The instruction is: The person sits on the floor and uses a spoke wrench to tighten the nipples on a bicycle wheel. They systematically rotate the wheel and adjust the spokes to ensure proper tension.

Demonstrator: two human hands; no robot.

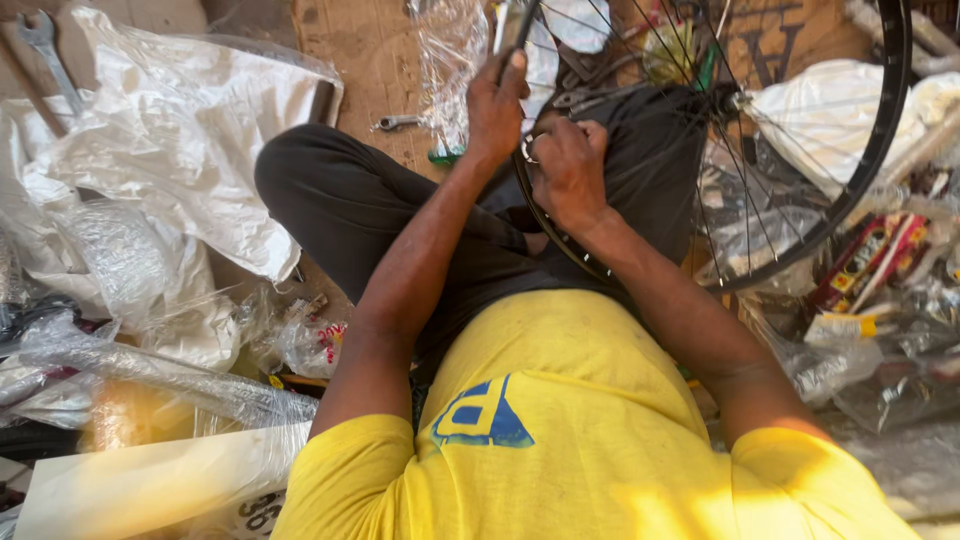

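Note:
A black spoked bicycle wheel stands on edge across my lap, its hub up at the right. My left hand grips the rim at its left side, thumb up along the rim. My right hand is closed on a small metal tool at the rim just below, close against the left hand. I sit cross-legged in dark trousers and a yellow shirt.
Crumpled white plastic sheeting covers the floor at left, with a spanner at the top left corner. A small wrench lies on cardboard near my knee. Clear plastic bags and coloured packets crowd the right side.

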